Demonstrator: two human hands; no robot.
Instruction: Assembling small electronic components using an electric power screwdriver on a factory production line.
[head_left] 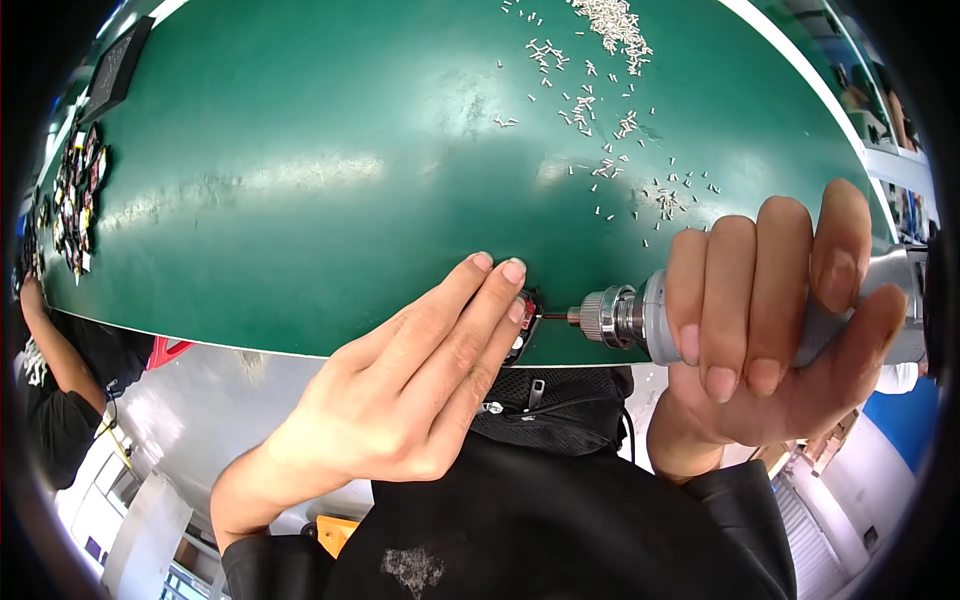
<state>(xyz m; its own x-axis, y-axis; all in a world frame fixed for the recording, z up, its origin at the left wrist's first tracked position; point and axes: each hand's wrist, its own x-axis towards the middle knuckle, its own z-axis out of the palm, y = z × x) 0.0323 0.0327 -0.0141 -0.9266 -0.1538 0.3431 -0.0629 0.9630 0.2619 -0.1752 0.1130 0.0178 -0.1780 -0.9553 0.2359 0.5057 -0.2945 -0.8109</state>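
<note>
At the near edge of the green worktop (300, 150), the left hand (400, 385) pins a small black-and-red part (527, 312) under pressed-together fingers while the right hand (770, 310), clamped around a silver powered screwdriver (625, 318), brings the bit up to it. Looks like screw-driving; keeping the bit square matters next. Farther back, loose silver screws (610, 100) lie scattered toward the far right edge.

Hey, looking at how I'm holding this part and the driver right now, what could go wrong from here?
The bit of the electric screwdriver points straight at the left hand, whose fingertips cover the small black part; a slip could jab them. The part sits at the edge of the green table, so a push from the right hand might tip it off. The loose screws lie scattered and could roll away.
</note>
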